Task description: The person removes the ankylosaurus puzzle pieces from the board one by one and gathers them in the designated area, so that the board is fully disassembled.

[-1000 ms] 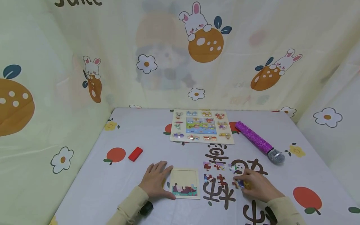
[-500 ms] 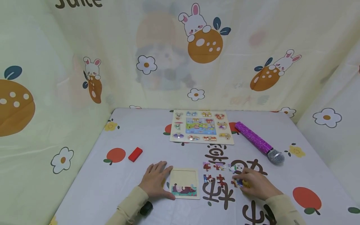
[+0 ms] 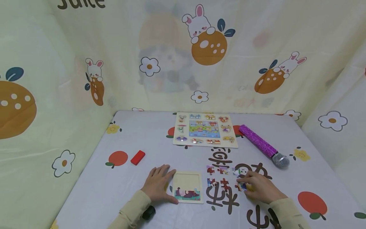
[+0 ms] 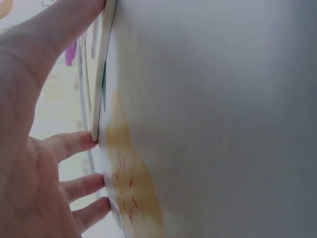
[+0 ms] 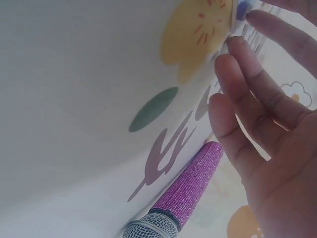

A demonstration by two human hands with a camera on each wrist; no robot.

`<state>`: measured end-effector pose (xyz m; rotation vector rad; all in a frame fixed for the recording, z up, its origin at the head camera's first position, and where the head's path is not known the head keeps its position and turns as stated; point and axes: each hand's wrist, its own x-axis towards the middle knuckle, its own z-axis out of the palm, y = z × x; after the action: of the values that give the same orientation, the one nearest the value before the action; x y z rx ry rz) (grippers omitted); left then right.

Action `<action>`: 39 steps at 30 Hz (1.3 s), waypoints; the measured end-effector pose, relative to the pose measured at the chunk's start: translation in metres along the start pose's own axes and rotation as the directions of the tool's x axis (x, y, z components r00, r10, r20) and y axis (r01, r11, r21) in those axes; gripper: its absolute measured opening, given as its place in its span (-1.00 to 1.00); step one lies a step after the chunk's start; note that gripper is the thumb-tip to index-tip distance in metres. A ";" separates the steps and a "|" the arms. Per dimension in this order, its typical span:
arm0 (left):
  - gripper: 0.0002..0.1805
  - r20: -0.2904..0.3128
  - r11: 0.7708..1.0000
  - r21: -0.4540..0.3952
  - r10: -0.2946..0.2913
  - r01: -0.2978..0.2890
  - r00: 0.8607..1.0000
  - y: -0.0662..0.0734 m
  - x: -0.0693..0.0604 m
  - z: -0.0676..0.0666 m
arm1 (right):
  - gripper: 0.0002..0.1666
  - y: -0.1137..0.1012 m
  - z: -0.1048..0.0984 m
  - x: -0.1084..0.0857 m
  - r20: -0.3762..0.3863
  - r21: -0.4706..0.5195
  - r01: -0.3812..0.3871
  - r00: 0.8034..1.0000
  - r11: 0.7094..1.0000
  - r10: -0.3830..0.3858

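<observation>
My left hand (image 3: 159, 185) lies spread at the left side of a small wooden puzzle tray (image 3: 202, 187). Its index fingertip touches one corner of the tray, and the thumb reaches the near corner. Joined puzzle pieces (image 3: 187, 194) in brown and teal fill the tray's near part; bare wood shows beyond. To the right, my right hand (image 3: 261, 187) pinches a blue and brown puzzle piece (image 3: 240, 187) at the table, partly hidden by the fingers. In the right wrist view the index fingertip (image 5: 253, 19) meets something blue. Several loose puzzle pieces (image 3: 224, 183) lie between tray and right hand.
A larger wooden picture board (image 3: 204, 142) lies at the back. Right of it is a glittery purple microphone (image 3: 258, 140). A red block (image 3: 138, 157) sits left of the tray. Something black (image 3: 148, 212) shows beside the left sleeve. Patterned cloth walls (image 3: 123, 79) enclose the table.
The right hand and its puzzle piece have shifted very slightly to the left. The left hand and the tray stay in place.
</observation>
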<state>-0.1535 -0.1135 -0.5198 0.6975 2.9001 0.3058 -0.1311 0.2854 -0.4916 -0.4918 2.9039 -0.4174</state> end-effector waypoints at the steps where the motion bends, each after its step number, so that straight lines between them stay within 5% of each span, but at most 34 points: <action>1: 0.26 0.001 1.000 -0.001 0.000 0.000 1.000 0.000 0.000 0.000 | -0.52 0.000 0.000 0.000 -0.001 0.001 -0.005 1.000 1.000 0.005; 8: 0.26 -0.022 1.000 0.008 0.019 -0.019 1.000 0.000 -0.001 0.000 | -0.50 -0.021 -0.002 0.002 -0.124 -0.066 0.081 0.988 0.995 -0.088; 15: 0.26 -0.037 1.000 0.001 0.031 -0.031 0.999 -0.001 -0.003 -0.001 | -0.61 -0.080 0.008 0.021 -0.182 -0.093 0.196 0.961 0.976 -0.210; 22: 0.26 -0.018 1.000 0.004 0.016 -0.016 1.000 -0.001 -0.002 -0.001 | -0.73 -0.146 0.036 0.044 -0.197 -0.100 0.370 0.903 0.924 -0.383; 27: 0.26 -0.018 1.000 -0.008 0.022 -0.022 1.000 -0.002 0.000 0.000 | -0.80 -0.179 0.051 0.052 -0.239 -0.173 0.404 0.868 0.898 -0.436; 33: 0.25 -0.030 1.000 -0.005 0.026 -0.026 0.999 -0.002 0.000 0.003 | -0.67 -0.196 0.062 0.050 -0.181 -0.279 0.358 0.892 0.891 -0.415; 39: 0.25 -0.033 1.000 -0.008 0.027 -0.028 0.999 -0.002 -0.001 0.002 | -0.63 -0.201 0.069 0.050 -0.224 -0.270 0.341 0.887 0.901 -0.403</action>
<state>-0.1532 -0.1148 -0.5224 0.7385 2.9207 0.3355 -0.1038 0.0695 -0.5026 -1.1294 3.1375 -0.2172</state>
